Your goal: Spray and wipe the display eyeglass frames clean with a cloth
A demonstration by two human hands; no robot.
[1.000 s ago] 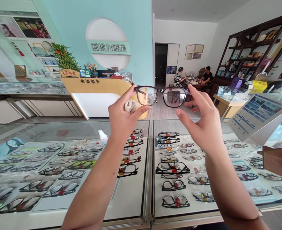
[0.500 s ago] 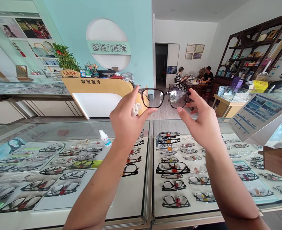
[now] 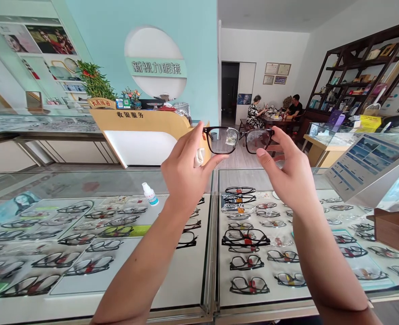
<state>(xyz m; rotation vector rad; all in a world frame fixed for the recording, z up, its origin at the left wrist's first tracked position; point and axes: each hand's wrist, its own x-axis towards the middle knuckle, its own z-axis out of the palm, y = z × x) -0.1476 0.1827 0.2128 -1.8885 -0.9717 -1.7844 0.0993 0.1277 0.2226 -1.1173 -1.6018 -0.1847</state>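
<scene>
A pair of dark-framed glasses (image 3: pixel 242 134) is held up level above the glass display counter, its lenses side by side. My left hand (image 3: pixel 187 167) grips the left end of the frame between thumb and fingers, with a crumpled whitish cloth (image 3: pixel 199 157) tucked in the same hand. My right hand (image 3: pixel 289 174) pinches the right end, its thumb near the lower rim of the right lens. On the counter to the left of my left hand stands a small white bottle with a blue label (image 3: pixel 150 194).
The glass counter (image 3: pixel 186 298) shows rows of glasses beneath its top. A white sign box (image 3: pixel 368 167) and a brown wooden box (image 3: pixel 394 230) are at the right. Beyond stand a service desk (image 3: pixel 145 135) and two people at a table.
Both hands and the glasses have shifted slightly to the right in the view. The glasses look turned a little, and the reflections on the lenses differ.
</scene>
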